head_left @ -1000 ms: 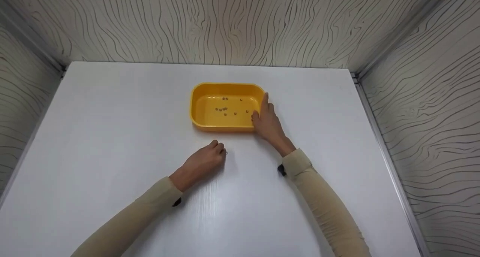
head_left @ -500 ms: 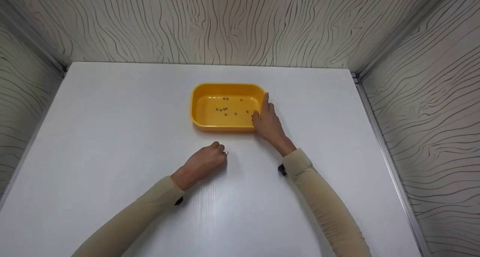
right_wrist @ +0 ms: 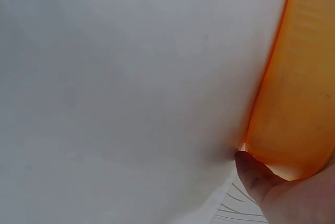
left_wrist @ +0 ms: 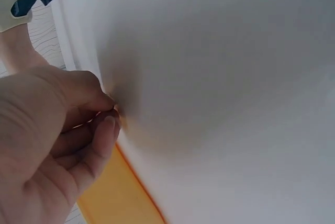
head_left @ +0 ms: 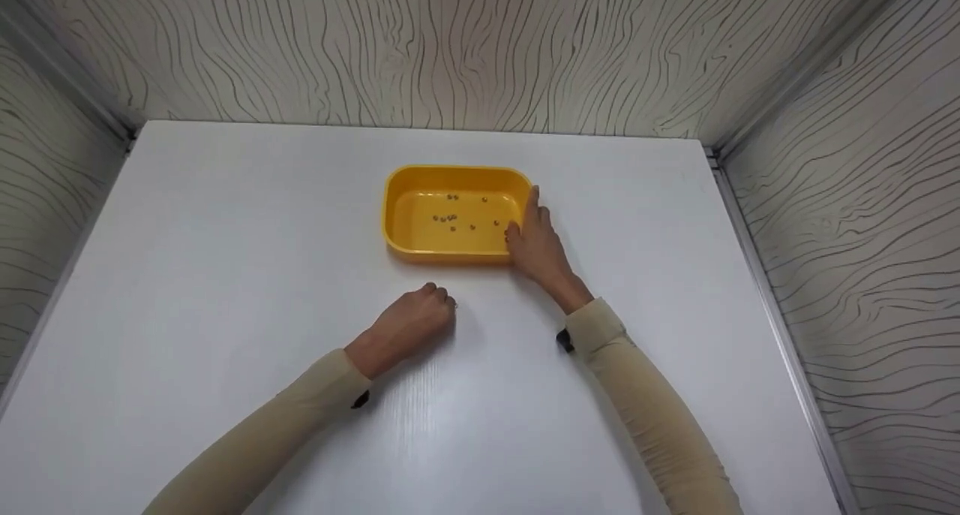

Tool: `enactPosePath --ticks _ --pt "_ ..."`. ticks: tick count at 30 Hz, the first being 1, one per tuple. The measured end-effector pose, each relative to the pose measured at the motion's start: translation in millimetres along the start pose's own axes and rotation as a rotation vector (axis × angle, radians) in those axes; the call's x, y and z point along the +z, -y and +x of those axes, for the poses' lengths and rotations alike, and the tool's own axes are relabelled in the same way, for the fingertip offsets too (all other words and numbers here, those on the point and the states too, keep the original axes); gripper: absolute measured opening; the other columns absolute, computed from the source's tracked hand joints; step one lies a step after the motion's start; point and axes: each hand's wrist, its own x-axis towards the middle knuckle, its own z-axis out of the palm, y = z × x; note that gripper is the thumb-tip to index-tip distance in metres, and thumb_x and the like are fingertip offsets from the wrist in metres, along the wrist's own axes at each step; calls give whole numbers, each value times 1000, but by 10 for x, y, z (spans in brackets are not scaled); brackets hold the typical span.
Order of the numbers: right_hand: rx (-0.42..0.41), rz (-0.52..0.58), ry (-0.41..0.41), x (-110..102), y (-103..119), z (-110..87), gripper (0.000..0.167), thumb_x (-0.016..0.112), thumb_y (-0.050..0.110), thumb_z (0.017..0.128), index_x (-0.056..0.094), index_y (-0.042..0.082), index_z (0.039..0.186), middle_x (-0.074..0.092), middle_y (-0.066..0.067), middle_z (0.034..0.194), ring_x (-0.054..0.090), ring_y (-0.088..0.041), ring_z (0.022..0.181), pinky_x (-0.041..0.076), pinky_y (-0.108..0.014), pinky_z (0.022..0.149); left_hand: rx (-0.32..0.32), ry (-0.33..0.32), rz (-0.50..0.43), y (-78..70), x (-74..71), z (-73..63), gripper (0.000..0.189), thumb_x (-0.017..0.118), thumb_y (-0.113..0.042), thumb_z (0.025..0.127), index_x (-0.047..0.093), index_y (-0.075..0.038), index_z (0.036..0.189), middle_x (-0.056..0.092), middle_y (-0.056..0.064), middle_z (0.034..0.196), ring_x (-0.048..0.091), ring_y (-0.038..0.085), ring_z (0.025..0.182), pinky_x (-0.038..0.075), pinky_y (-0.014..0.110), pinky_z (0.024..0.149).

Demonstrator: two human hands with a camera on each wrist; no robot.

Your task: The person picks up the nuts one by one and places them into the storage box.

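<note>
A yellow rectangular plastic tub stands on the white table, with several tiny round beads scattered over its floor. My right hand grips the tub's right wall, thumb over the rim on the inside and fingers along the outside. In the right wrist view, the tub's outer side shows beside that hand. Just in front of the tub, my left hand has its fingers curled, with a tiny shiny bead at the fingertips. The left wrist view shows thumb and fingers pinched together, mostly hiding the bead.
The white table reaches back to a wood-grain patterned wall. Similar panels rise at the left and right sides, with metal strips along the edges.
My left hand has shifted very slightly to the right, and the bead at its fingertips shows less. My right hand keeps its hold on the tub.
</note>
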Motion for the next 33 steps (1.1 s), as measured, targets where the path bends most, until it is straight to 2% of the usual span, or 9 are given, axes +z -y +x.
enactPosePath --ticks 9,15,18,23,26,30,33 --pt "-20 -1 -5 -4 -3 -3 80 43 31 111 -10 12 169 33 -24 162 53 -28 110 48 -46 103 34 -9 54 10 -29 -1 16 75 9 82 77 -7 82 69 5 72 62 19 66 56 28 54" --pt "-22 -18 -11 -1 -11 10 80 42 30 111 -11 11 168 36 -25 158 54 -29 106 49 -45 98 73 2 47 51 -63 -41 16 78 9 82 78 -7 82 69 6 73 62 18 66 57 27 57" --pt "-15 -24 -14 1 -10 14 81 43 30 111 -10 12 169 38 -24 156 53 -29 105 49 -45 97 79 22 3 78 -88 -49 18 78 12 80 77 -7 81 68 6 72 62 19 65 56 27 59" --pt "-8 -19 -14 -6 -8 15 80 43 31 111 -10 13 169 36 -24 158 53 -29 107 48 -45 101 45 68 -172 128 -137 -46 25 75 17 78 76 -7 82 69 6 71 63 19 64 54 28 62" --pt "-6 -13 -13 -6 -6 10 80 43 30 111 -10 13 169 35 -25 160 53 -29 109 48 -46 103 -9 83 -330 157 -142 -41 23 72 16 83 78 -5 87 74 7 77 68 19 69 58 29 67" --pt "3 -9 -6 -5 2 3 81 43 31 111 -10 13 169 33 -24 162 53 -29 111 48 -46 104 -136 116 -612 187 -122 -38 22 65 11 93 82 -1 101 82 10 97 77 20 88 63 33 84" --pt "4 -9 -2 -5 6 2 81 43 31 111 -11 14 169 33 -24 162 53 -29 110 48 -46 103 -247 116 -806 199 -118 -39 20 66 6 95 82 -1 107 82 12 106 78 22 100 63 37 91"
